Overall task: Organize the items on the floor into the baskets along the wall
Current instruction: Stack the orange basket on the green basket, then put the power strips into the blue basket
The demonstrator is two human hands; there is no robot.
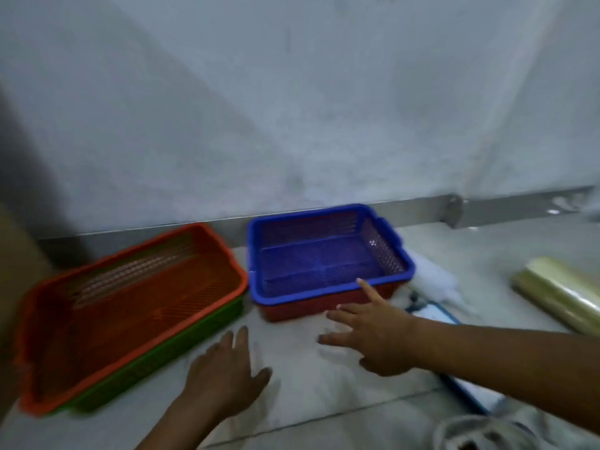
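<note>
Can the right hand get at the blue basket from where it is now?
Probably yes. The right hand is open with one fingertip already at the blue basket's front rim, and nothing lies between them.

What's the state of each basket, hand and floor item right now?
orange basket: empty, nested in a green one.
blue basket: empty, stacked on a red one.
left hand: open, holding nothing.
right hand: open, fingers spread, index finger at the blue basket's rim.
plastic roll: lying on the floor.
</note>
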